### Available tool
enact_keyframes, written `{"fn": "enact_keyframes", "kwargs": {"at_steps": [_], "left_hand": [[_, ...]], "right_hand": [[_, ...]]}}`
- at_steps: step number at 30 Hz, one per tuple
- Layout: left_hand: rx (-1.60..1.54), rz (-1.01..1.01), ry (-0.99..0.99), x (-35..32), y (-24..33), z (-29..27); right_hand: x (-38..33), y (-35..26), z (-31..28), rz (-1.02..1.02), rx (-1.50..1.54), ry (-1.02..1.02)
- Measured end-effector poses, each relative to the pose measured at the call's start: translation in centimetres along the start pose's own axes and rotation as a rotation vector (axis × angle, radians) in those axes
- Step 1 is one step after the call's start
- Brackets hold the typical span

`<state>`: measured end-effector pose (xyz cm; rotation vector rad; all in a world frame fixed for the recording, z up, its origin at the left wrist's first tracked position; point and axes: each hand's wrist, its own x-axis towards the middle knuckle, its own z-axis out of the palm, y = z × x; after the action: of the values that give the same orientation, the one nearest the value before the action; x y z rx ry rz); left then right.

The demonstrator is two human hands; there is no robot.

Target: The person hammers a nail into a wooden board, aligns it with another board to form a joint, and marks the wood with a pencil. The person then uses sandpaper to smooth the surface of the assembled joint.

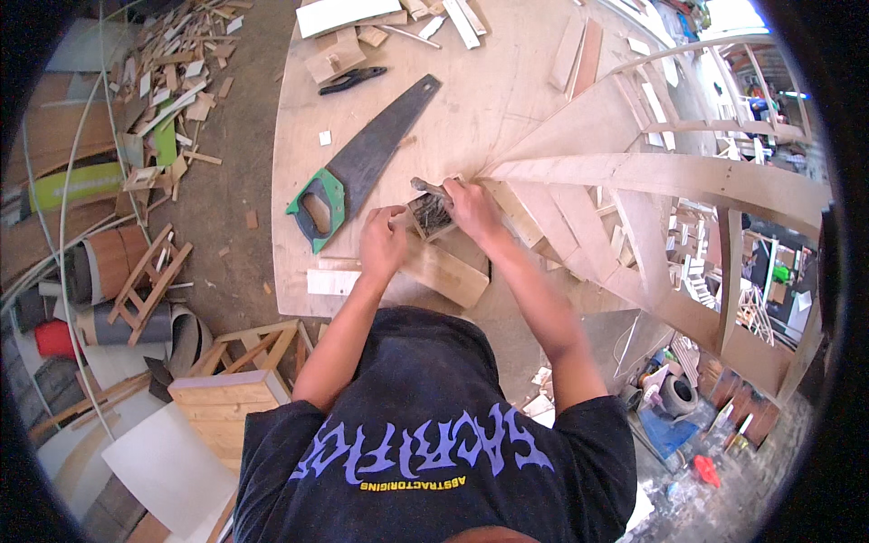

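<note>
— Nails, I think, in that small open box [431, 215] on the plywood table [471, 100]. Dark thin bits packed inside; too small to be sure what they are.

— Who has hold of it?

— Both hands are at it. The left hand [383, 240] sits at the box's left edge, fingers curled against the side. The right hand [471, 210] lies over its right side, fingers closed down on the rim or on something in it; I cannot tell which from here.

— And the grey thing poking out on the far side of the box?

— A short dull bar [427, 187], just left of the right hand's fingers. Whether the hand grips it is hidden by the knuckles.

— Where is the box sitting?

— On a light wooden block [444, 270] near the table's near edge, right beside the corner of the curved wooden frame [652, 172] that runs off to the right. The handsaw [362, 163] with the green handle lies just left, touching neither hand.

— Anything else cut off?

— The frame's far end runs out of view at the right, and the person's dark shirt [434, 434] covers the table's near edge.
</note>
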<state>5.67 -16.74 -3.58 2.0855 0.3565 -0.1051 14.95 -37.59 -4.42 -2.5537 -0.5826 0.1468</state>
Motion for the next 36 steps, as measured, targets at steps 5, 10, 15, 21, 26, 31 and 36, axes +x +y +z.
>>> {"fn": "enact_keyframes", "kwargs": {"at_steps": [5, 10, 15, 21, 26, 31, 36], "left_hand": [[-0.093, -0.061, -0.045, -0.3, 0.6, -1.1], [-0.544, -0.08, -0.145, -3.1, 1.9, -3.1], [-0.831, -0.217, -0.372, -7.0, 3.0, -5.1], [-0.799, -0.285, -0.415, -8.1, 2.5, -9.1], [-0.599, -0.122, -0.351, -9.1, -0.7, -12.1], [-0.849, -0.252, -0.24, -9.7, -4.1, -16.3], [-1.011, -0.455, -0.333, -9.9, -5.6, -22.0]], "right_hand": [[0.5, -0.1, -1.2, 0.113, 0.038, -0.091], [-4.4, -4.8, -1.8, 0.539, 0.752, 0.117], [-10.1, -11.4, -3.8, 0.773, 1.386, 0.012], [-11.2, -16.6, -2.0, 0.685, 1.285, 0.082], [-11.7, -20.6, -1.4, 0.67, 1.223, 0.04], [-11.2, -24.7, 0.5, 0.798, 1.269, 0.137], [-11.9, -29.3, 3.1, 0.695, 1.117, 0.245]]}}
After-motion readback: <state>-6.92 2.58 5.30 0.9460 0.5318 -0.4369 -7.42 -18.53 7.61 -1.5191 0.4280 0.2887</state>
